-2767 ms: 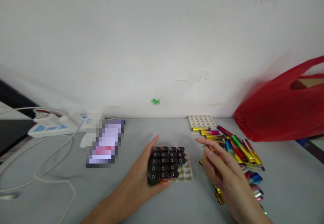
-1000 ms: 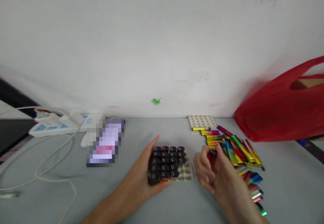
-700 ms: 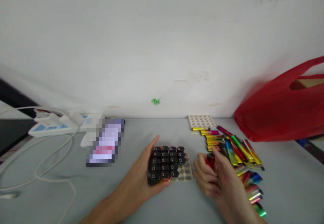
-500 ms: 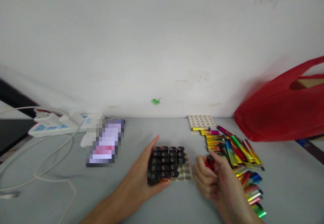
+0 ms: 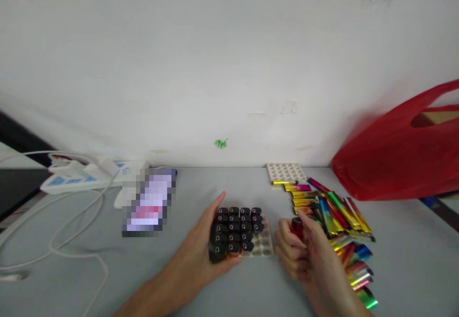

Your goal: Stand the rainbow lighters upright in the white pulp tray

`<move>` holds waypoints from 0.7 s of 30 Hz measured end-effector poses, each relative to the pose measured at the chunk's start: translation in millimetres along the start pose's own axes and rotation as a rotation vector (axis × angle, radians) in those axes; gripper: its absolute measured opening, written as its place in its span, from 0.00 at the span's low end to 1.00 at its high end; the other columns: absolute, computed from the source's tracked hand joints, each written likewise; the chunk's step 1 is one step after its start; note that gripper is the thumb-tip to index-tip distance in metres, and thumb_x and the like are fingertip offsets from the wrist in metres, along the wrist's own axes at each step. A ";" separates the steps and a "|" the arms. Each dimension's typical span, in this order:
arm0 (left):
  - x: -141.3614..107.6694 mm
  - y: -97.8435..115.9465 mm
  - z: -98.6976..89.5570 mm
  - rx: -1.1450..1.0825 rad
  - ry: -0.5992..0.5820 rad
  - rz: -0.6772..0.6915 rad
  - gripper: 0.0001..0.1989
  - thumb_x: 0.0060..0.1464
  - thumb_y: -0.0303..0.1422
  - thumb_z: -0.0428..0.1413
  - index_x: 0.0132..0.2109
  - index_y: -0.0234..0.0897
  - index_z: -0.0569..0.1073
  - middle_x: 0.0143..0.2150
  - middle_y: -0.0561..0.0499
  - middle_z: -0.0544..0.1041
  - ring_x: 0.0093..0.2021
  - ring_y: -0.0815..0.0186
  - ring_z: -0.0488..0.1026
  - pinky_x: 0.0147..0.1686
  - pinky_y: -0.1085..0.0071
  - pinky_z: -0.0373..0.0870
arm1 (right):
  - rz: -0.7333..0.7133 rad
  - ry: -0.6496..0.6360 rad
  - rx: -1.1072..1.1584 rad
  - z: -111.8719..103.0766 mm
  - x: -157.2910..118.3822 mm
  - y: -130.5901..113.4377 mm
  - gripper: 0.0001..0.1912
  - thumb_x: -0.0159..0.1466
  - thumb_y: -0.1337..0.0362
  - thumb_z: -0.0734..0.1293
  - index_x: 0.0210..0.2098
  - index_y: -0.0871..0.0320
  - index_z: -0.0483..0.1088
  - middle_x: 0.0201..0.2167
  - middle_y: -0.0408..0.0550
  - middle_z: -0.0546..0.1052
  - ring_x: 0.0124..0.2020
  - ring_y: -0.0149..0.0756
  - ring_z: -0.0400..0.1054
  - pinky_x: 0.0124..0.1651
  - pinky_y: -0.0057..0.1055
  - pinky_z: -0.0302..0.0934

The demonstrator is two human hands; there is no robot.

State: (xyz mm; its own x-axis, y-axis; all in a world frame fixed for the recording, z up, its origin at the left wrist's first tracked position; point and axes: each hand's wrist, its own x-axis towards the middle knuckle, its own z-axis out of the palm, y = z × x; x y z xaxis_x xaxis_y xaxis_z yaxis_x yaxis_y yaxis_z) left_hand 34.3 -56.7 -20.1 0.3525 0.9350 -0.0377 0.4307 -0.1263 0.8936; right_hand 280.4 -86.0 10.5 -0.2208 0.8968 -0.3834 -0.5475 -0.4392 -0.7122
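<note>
A pale tray (image 5: 267, 249) with round holes stands in front of me, its left and middle holes filled with upright black-topped tubes (image 5: 234, 228). Several holes at its right front hold nothing. My left hand (image 5: 199, 243) is wrapped round the left side of this block, thumb behind and fingers along the front. To the right of the tray, my right hand (image 5: 304, 252) is closed round a small shiny red tube with a black end (image 5: 297, 227); its lower part is hidden in the fingers. Shiny multicoloured tubes (image 5: 333, 212) lie in a loose heap beyond and beside my right hand.
Another pale holed tray (image 5: 286, 171) lies against the wall. A red bag (image 5: 398, 154) stands at the back right. On the left are a blurred-out phone (image 5: 150, 202), a white power strip (image 5: 79, 180) and loose white cables (image 5: 53, 240) on the grey table (image 5: 143, 264).
My right hand has barely shifted, with the red tube turned slightly more upright in its fingers. My left hand and the tray stay put.
</note>
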 end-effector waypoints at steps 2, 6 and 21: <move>-0.3 -1.5 0.3 0.003 -0.003 0.011 0.58 0.55 0.32 0.71 0.82 0.50 0.47 0.66 0.42 0.79 0.63 0.45 0.80 0.69 0.44 0.73 | 0.018 -0.012 0.011 -0.2 -0.2 -0.6 0.38 0.61 0.33 0.75 0.23 0.52 0.52 0.19 0.30 0.45 0.21 0.24 0.30 0.21 0.27 0.30; -0.7 -2.3 0.4 0.001 -0.007 0.000 0.58 0.56 0.33 0.71 0.82 0.51 0.46 0.67 0.43 0.79 0.62 0.46 0.81 0.68 0.45 0.73 | 0.037 -0.044 0.029 -0.1 0.0 -0.8 0.38 0.59 0.34 0.77 0.23 0.52 0.54 0.19 0.30 0.45 0.21 0.24 0.31 0.21 0.27 0.30; 0.1 -9.2 2.3 0.000 0.004 0.023 0.59 0.54 0.33 0.71 0.83 0.51 0.46 0.68 0.42 0.77 0.63 0.45 0.79 0.69 0.44 0.72 | -0.064 -0.041 0.037 -12.8 3.0 19.5 0.32 0.68 0.37 0.70 0.24 0.52 0.56 0.20 0.31 0.45 0.20 0.26 0.32 0.20 0.25 0.33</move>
State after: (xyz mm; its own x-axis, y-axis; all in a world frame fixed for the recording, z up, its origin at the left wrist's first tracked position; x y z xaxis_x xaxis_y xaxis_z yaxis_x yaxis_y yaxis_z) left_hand 32.3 -56.2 -29.3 0.3587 0.9333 -0.0153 0.4223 -0.1477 0.8943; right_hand 279.4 -92.5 -12.0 -0.2174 0.9246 -0.3128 -0.5910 -0.3797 -0.7117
